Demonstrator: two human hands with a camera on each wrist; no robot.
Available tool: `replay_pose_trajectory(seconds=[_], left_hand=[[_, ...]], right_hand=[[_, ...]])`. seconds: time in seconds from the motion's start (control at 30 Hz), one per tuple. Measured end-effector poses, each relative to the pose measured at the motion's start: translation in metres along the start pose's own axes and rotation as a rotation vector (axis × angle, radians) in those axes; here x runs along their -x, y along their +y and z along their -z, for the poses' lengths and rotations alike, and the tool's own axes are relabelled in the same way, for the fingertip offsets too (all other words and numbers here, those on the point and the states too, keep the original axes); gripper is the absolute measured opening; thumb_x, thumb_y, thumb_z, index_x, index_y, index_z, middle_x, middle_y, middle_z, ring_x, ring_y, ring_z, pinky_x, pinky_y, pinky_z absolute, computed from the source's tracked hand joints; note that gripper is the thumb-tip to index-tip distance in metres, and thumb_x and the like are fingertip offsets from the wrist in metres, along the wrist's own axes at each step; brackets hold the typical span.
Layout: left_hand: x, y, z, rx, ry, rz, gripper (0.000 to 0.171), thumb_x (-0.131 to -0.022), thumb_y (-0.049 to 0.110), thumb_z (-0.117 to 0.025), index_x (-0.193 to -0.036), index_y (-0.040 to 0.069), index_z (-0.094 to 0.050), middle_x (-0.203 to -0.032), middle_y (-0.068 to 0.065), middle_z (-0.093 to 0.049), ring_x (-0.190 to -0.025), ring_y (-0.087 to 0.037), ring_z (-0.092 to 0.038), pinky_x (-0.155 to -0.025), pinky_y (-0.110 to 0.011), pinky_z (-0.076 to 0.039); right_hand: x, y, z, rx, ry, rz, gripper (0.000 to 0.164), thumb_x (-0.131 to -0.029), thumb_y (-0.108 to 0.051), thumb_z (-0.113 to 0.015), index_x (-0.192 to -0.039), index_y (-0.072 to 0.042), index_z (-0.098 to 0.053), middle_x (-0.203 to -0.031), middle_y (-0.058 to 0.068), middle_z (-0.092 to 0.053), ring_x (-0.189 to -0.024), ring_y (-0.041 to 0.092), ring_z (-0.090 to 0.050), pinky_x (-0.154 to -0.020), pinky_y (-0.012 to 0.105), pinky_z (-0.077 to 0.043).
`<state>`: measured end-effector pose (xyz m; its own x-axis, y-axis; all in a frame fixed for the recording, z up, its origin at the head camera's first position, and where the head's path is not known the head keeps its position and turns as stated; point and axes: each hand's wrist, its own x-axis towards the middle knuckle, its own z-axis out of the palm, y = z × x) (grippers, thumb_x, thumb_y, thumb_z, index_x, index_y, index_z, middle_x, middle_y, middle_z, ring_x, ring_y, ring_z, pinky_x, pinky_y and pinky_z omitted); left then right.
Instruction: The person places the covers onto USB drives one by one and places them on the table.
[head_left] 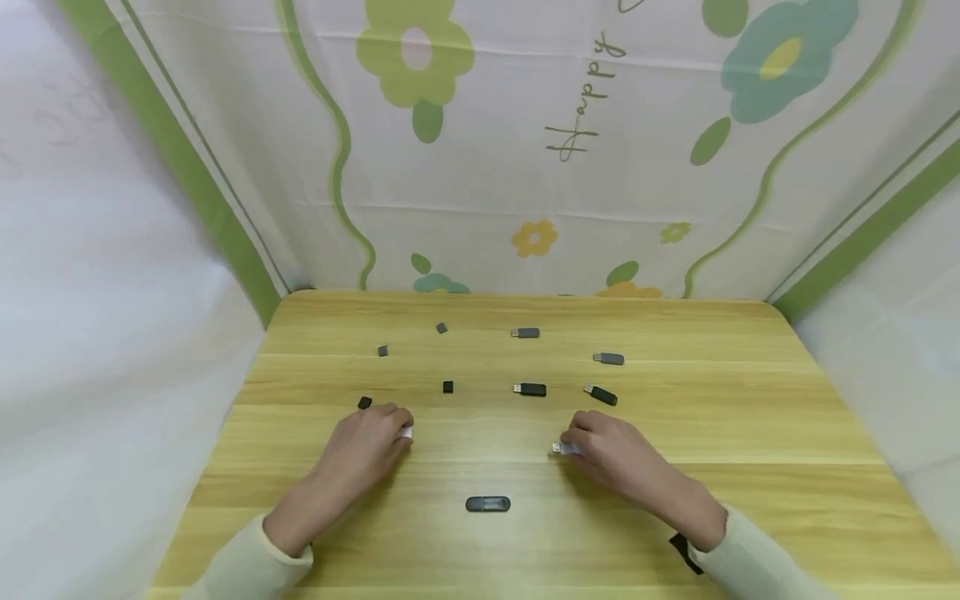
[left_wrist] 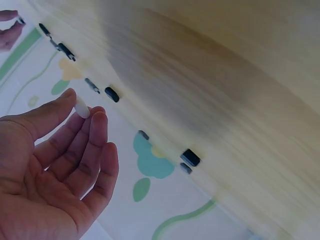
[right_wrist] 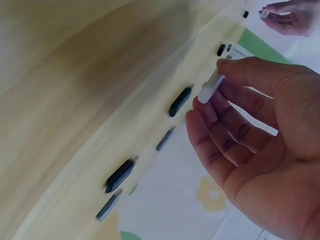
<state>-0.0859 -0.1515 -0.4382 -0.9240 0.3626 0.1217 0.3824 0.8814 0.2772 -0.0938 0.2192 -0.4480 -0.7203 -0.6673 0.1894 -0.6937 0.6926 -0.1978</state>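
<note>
Between thumb and fingertips, my left hand pinches a small white USB cap. My right hand pinches a white USB flash drive, its metal plug pointing left toward the other hand. A wide gap of table separates the two hands in the head view. Just beyond the left fingers lies a black cap, and another black cap is to its right. Past my right hand are a black flash drive and a second black flash drive, both with bare plugs.
Farther back on the wooden table are two grey caps, one grey cap nearer the curtain, plus a grey flash drive and another grey flash drive. A capped dark flash drive lies in front. Something black shows beside the right sleeve.
</note>
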Motion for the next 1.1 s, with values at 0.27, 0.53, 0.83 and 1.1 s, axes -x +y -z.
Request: replay_pose_trajectory(seconds=[0.27, 0.53, 0.83, 1.1], left_hand=[[-0.006, 0.012, -0.006, 0.010, -0.011, -0.056, 0.013, -0.087, 0.011, -0.087, -0.091, 0.008, -0.075, -0.083, 0.000, -0.069, -0.075, -0.018, -0.066, -0.070, -0.038, -0.057], [-0.011, 0.024, -0.009, 0.013, -0.009, -0.113, 0.014, -0.087, 0.012, -0.087, -0.089, 0.009, -0.074, -0.081, 0.000, -0.068, -0.074, -0.017, -0.066, -0.070, -0.038, -0.056], [-0.018, 0.037, -0.012, 0.026, -0.051, -0.117, 0.013, -0.087, 0.014, -0.087, -0.093, 0.008, -0.077, -0.087, -0.003, -0.073, -0.078, -0.021, -0.070, -0.072, -0.038, -0.057], [-0.023, 0.046, -0.014, 0.025, -0.058, -0.155, 0.014, -0.086, 0.016, -0.088, -0.092, 0.010, -0.077, -0.087, -0.002, -0.074, -0.076, -0.018, -0.069, -0.071, -0.037, -0.057]], right_hand=[[-0.017, -0.014, -0.007, -0.033, 0.035, 0.053, 0.017, -0.083, -0.006, -0.090, -0.097, -0.005, -0.081, -0.087, 0.000, -0.068, -0.076, 0.008, -0.062, -0.067, 0.022, -0.056], [-0.029, -0.026, -0.013, -0.099, 0.025, 0.085, 0.014, -0.087, -0.004, -0.086, -0.100, -0.002, -0.080, -0.090, 0.003, -0.069, -0.079, 0.010, -0.065, -0.071, 0.023, -0.058], [-0.038, -0.034, -0.017, -0.129, 0.013, 0.081, 0.013, -0.088, -0.005, -0.086, -0.100, -0.004, -0.081, -0.091, 0.001, -0.069, -0.081, 0.009, -0.066, -0.072, 0.022, -0.058], [-0.045, -0.038, -0.017, -0.135, 0.047, 0.100, 0.010, -0.090, -0.007, -0.085, -0.098, -0.006, -0.080, -0.090, 0.000, -0.070, -0.081, 0.009, -0.067, -0.073, 0.021, -0.058]])
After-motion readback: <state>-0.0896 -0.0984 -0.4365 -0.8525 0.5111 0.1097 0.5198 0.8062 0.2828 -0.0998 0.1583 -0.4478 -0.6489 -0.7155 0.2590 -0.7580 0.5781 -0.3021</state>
